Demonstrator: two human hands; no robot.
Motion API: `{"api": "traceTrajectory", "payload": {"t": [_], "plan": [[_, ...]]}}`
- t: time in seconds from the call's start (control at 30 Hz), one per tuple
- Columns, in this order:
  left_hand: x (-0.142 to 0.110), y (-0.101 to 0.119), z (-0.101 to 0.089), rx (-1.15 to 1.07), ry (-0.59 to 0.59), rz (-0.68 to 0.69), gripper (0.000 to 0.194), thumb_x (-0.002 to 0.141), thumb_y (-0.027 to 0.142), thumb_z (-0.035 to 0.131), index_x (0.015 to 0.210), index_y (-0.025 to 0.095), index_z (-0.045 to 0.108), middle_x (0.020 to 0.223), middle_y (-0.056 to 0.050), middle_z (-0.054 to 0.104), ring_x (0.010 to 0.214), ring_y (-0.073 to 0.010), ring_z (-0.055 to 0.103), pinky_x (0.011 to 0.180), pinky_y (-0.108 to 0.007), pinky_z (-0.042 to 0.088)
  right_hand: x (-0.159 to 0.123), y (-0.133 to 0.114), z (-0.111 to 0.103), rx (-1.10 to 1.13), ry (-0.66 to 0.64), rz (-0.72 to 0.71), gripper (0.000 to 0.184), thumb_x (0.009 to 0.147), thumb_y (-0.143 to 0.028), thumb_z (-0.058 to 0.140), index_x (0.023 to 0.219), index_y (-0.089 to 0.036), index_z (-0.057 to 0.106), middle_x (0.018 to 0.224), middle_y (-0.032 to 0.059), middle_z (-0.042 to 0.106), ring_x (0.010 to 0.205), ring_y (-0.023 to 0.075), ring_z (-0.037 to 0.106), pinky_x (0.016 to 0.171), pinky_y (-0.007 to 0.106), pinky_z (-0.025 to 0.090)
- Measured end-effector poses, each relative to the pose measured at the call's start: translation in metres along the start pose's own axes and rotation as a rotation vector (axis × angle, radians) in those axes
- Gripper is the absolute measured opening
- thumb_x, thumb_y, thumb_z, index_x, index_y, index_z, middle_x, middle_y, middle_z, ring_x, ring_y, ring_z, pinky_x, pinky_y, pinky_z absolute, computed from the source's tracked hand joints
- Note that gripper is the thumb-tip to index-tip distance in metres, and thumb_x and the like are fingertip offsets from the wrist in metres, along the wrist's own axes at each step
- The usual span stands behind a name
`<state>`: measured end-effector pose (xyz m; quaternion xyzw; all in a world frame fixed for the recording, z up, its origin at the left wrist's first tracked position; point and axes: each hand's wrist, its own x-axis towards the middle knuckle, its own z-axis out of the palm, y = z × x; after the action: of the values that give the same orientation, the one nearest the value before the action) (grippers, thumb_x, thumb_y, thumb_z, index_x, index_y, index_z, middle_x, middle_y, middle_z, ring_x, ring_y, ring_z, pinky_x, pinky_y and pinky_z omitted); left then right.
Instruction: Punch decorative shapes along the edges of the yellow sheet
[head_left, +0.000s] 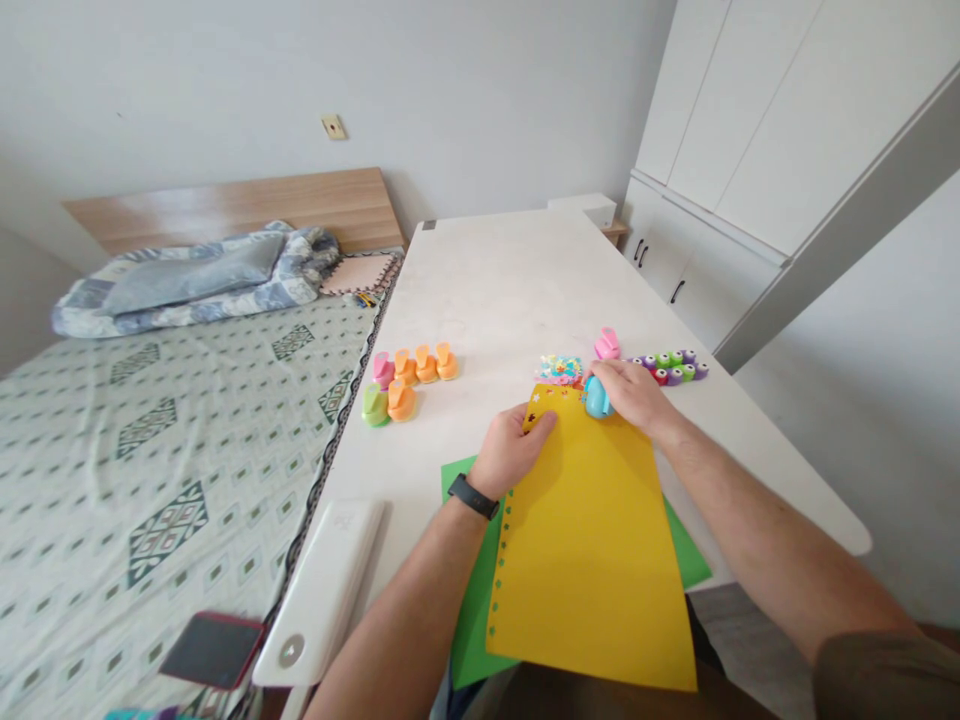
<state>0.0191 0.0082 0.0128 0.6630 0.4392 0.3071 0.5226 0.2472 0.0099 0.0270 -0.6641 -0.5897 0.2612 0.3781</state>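
Over a white table [495, 290], the left hand [513, 450] grips yellow paper [589, 560], the right hand [634, 396] a blue punch [598, 399].

A pale, plain wall [510, 90] fills the top centre of the frame, a small cream wall plate [334, 127] set on it. A bed [247, 430] with a wooden headboard [247, 210] takes up the left side, white cabinets [739, 130] stand at upper right, and grey floor [754, 620] shows at lower right.
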Motion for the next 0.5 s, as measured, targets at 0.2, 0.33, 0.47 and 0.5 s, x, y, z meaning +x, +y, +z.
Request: {"api": "traceTrajectory", "payload": {"t": [0.2,0.33,0.47,0.5], "plan": [[0.0,0.0011,0.0004,0.001,0.014,0.001,0.041,0.083,0.056,0.062,0.079,0.015,0.064,0.065,0.0,0.058,0.058,-0.0126,0.05,0.05,-0.022,0.035,0.001,0.0016,0.0005,-0.029,0.016,0.002,0.043,0.093,-0.044,0.044,0.067,-0.02,0.068,0.068,0.0043,0.07,0.073,0.021,0.065,0.065,0.028,0.044],[-0.0007,0.0028,0.0007,-0.016,0.018,-0.013,0.04,0.083,0.055,0.062,0.078,0.016,0.063,0.064,0.0,0.058,0.058,-0.0128,0.051,0.05,-0.022,0.035,0.0016,0.003,0.0007,-0.057,0.02,0.005,0.042,0.093,-0.041,0.042,0.072,-0.021,0.071,0.069,0.0037,0.07,0.073,0.0204,0.065,0.063,0.027,0.043],[-0.0012,0.0039,0.0006,-0.018,0.016,-0.021,0.039,0.083,0.055,0.062,0.076,0.016,0.062,0.062,0.001,0.057,0.058,-0.0132,0.051,0.05,-0.022,0.036,0.0007,0.0022,0.001,-0.071,0.02,-0.003,0.044,0.095,-0.041,0.039,0.075,-0.021,0.072,0.069,0.0032,0.07,0.071,0.0196,0.064,0.061,0.027,0.042],[-0.0013,0.004,0.0006,-0.016,0.013,-0.02,0.039,0.083,0.055,0.062,0.076,0.016,0.062,0.062,0.001,0.057,0.058,-0.0132,0.052,0.05,-0.022,0.036,0.0004,0.0017,0.001,-0.073,0.02,-0.005,0.044,0.095,-0.041,0.039,0.075,-0.021,0.072,0.069,0.003,0.07,0.071,0.0194,0.064,0.061,0.027,0.042]]}}
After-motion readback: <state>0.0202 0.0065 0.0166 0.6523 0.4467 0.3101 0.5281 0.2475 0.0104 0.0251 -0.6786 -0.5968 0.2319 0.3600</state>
